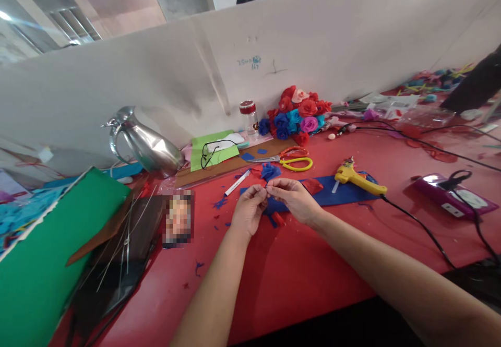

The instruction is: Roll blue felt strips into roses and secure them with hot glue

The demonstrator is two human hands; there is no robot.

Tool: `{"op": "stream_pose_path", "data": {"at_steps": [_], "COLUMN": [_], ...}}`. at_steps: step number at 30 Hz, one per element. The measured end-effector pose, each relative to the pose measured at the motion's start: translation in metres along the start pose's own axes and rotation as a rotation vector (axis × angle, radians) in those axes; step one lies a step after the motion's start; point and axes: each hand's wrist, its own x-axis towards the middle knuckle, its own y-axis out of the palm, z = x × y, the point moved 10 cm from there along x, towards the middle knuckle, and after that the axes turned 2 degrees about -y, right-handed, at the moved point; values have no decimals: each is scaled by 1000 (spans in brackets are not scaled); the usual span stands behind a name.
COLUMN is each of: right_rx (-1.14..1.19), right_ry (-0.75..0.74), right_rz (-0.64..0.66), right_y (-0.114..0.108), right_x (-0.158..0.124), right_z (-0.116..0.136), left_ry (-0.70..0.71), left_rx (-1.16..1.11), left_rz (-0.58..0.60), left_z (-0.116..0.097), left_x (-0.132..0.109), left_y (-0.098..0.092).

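Observation:
My left hand (251, 208) and my right hand (293, 196) meet at the fingertips over the middle of the red table. Both pinch the lower end of a blue paper flower (270, 171), whose head shows just above the fingers; the exact part they grip is too small to make out. Under the hands lies a strip of blue paper (329, 193), with a piece of red paper (313, 186) on it. A yellow glue gun (360, 179) rests on the strip's right part. Scissors with yellow and red handles (295, 163) lie behind the hands.
A white marker (237, 182) and blue scraps lie left of the flower. Behind are glasses (211, 154), a steel jug (148, 146), a glass jar (249, 120) and a heap of paper flowers (301, 112). A purple power strip (454, 195) with cables is at the right, green board (74, 248) left.

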Motion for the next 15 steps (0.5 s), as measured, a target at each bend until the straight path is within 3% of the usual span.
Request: {"op": "stream_pose_path", "data": {"at_steps": [3,6,9,15], "right_rx": [-24,-76,-141,-182], "right_ry": [-34,-84,-115,-143], "right_rz": [10,-40,-54,-7], "right_y": [1,-6,-8,-2], "right_x": [0,1,3,2], "right_z": [4,7,5,2], "left_ry": [66,323,514,590], "left_rx": [41,193,370,454], "left_rz": [-46,-202,-248,-282], "left_z": [-6,-33,-52,-54], "left_x": [-2,-14,-27,-33], "left_y": [-3,-11,-5,-7]}}
